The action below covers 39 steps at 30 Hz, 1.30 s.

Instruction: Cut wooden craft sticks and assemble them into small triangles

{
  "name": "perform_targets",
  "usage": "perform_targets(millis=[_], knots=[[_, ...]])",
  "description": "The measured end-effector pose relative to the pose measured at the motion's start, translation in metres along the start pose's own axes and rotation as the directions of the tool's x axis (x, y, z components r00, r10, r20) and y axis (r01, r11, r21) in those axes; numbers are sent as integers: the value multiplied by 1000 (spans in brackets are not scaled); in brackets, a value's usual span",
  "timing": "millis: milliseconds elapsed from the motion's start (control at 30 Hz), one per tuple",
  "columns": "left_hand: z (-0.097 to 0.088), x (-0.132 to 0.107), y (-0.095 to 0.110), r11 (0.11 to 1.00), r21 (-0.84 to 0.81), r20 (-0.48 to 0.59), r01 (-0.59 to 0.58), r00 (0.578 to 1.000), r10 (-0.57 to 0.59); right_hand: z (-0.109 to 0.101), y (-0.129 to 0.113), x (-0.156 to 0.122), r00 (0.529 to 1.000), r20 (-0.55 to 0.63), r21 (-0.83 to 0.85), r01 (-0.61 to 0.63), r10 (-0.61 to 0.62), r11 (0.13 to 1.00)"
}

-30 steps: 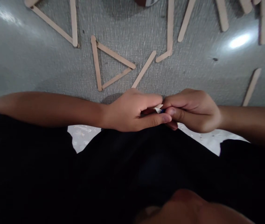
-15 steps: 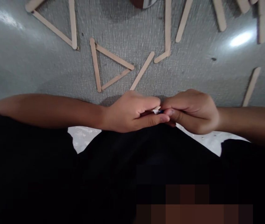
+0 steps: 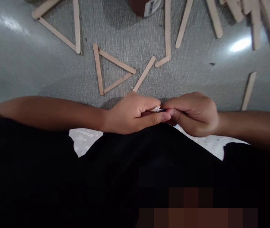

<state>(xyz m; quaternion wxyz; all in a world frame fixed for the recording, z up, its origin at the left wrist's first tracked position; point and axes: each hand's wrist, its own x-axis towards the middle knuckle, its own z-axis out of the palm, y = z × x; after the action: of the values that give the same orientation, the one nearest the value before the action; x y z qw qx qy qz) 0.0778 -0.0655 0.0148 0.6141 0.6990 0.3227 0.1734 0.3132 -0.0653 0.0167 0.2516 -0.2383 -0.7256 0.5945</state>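
Observation:
My left hand and my right hand meet in front of my body, both with fingers curled. Between their fingertips they pinch a small object with a white tip and a dark blue part; most of it is hidden by the fingers. Just beyond my left hand lies a triangle of wooden craft sticks on the grey floor, with a single stick slanting beside it.
A larger stick triangle lies at the far left. Two joined sticks and several loose sticks spread along the top right, one more stick near my right forearm. A brown container is at the top edge.
Both hands stay pinched together on the small object and have shifted slightly left and closer. The view has tilted a little, showing more of the sticks at the top.

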Motion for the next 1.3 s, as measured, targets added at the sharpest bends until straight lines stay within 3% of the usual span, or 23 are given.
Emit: perform_targets(millis=[67,233,300,467,767,1100,1300], knots=[[-1,-1,0,1000,6,-3,1,1000,-1,1,1,-2,1000,-27,35,-12,13,999],[-1,-4,3,999,45,-19,12,1000,-11,-3,5,-9,963,-229,214,-94,143,972],[-1,-4,3,1000,16,-16,25,1000,-25,-5,5,-8,977,-181,250,-67,114,966],[-2,-1,3,999,-7,14,42,999,-42,-3,6,-1,996,84,228,-39,20,973],[-2,0,0,999,29,22,-35,999,34,-1,4,3,994,89,225,-81,63,971],[-1,0,-1,998,52,-3,-20,1000,21,1,0,0,1000,1,83,-19,19,996],[3,-4,-1,996,46,-45,-72,996,74,3,-2,-3,1000,0,-3,-10,10,1000]])
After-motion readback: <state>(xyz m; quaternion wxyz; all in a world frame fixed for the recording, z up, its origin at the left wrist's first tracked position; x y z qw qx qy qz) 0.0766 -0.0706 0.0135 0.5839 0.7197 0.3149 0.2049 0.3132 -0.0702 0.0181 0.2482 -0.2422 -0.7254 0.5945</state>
